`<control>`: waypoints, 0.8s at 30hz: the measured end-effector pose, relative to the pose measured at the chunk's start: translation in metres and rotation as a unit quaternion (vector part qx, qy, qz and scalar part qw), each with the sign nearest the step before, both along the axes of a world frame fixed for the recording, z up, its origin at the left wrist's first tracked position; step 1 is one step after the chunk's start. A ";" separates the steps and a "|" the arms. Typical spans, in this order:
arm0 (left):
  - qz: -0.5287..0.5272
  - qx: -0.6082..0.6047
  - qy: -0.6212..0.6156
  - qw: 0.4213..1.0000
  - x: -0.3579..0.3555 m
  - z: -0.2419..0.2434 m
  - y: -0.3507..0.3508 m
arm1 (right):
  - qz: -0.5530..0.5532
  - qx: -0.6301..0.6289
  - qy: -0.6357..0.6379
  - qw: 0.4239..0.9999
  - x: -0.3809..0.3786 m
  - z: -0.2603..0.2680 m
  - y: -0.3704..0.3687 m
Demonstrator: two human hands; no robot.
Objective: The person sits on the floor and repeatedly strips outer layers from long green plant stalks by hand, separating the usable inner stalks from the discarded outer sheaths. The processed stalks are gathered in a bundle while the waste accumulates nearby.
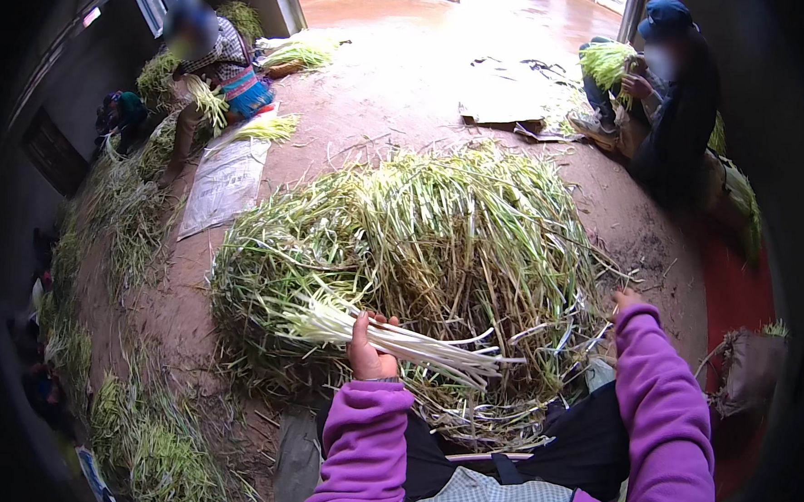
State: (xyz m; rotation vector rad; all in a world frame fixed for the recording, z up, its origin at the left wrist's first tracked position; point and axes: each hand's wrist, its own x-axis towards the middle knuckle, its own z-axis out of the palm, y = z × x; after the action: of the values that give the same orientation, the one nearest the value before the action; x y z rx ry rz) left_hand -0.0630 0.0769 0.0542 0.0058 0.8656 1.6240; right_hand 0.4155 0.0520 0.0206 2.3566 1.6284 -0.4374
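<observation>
My left hand (371,348) is closed around a bundle of pale, cleaned stalks (431,351), their white ends pointing right and their paler green ends left. In front of me lies a large heap of long green and brown leafy stalks (444,233), and the bundle is held over its near side. My right hand (626,298) reaches out beside the right edge of the heap, close to a few thin stalks; whether it grips any cannot be told. Both sleeves are purple fleece. Loose peelings (482,419) lie between my knees.
A person (228,58) at the upper left and a person (676,102) at the upper right each hold stalks. A white woven sack (225,180) lies on the floor at left. More stalks (153,442) are heaped at lower left. Flattened cardboard (501,106) lies by the doorway.
</observation>
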 end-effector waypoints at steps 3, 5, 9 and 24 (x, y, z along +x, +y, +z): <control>-0.050 -0.015 -0.002 0.999 0.011 0.009 0.000 | 0.072 0.042 0.065 0.994 -0.084 0.011 0.028; -0.098 -0.025 -0.006 0.995 0.010 0.009 0.000 | 0.050 0.028 0.212 0.976 -0.146 0.021 0.048; -0.174 -0.034 0.006 0.984 0.016 0.012 0.000 | 0.030 0.023 0.381 0.924 -0.221 -0.042 0.071; -0.182 -0.037 0.014 0.982 0.021 0.023 0.004 | -0.174 0.065 0.478 0.858 -0.287 -0.162 0.102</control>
State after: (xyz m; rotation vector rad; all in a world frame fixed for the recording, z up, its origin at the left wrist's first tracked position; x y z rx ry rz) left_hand -0.0420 0.0809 0.0775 0.1278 0.8891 1.2509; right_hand 0.1287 0.1536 -0.1415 2.7131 1.5197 -1.8681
